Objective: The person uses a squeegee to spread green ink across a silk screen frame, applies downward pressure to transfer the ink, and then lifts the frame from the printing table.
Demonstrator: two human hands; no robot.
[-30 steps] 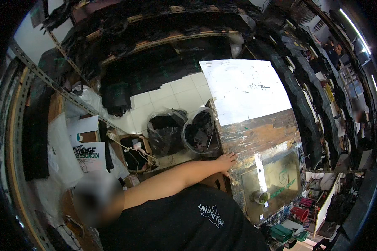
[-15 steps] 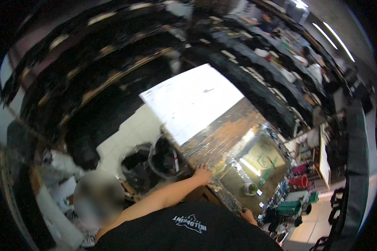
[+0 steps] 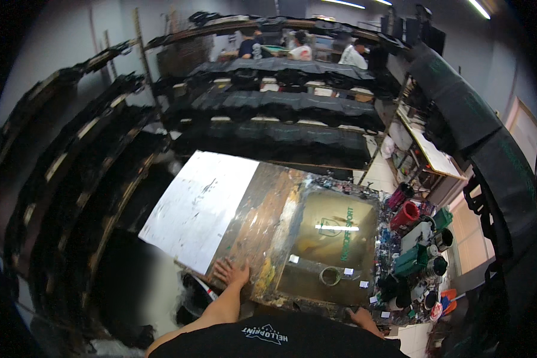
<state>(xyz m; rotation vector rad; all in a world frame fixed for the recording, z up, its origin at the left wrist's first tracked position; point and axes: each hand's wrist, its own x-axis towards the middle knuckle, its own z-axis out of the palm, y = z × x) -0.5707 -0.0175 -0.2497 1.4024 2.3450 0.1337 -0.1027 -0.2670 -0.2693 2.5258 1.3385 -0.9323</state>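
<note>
My left hand [image 3: 231, 274] lies with fingers spread on the paint-stained wooden tabletop [image 3: 259, 206], at its near edge beside a large white sheet [image 3: 203, 200]. My right hand [image 3: 364, 319] is curled at the near edge, below a printing screen [image 3: 304, 280]; its fingers are partly hidden. Olive mesh fills the screen, with a green printed design [image 3: 335, 230] and a bright reflection on it. On its near part stands a small round glass jar [image 3: 329, 275]. Small white squares [image 3: 348, 272] lie about the jar.
Ink containers crowd the right side, among them a red bucket [image 3: 404, 216] and a green tub [image 3: 410, 260]. Racks draped with dark cloth [image 3: 280, 101] stand behind and to the left. Several people [image 3: 353, 55] are at the back. A dark bucket [image 3: 192, 298] sits under my left arm.
My view has swung round to the right and levelled, so the table appears turned. My left hand has moved toward the white sheet, fingers now spread. My right hand stays at the near edge.
</note>
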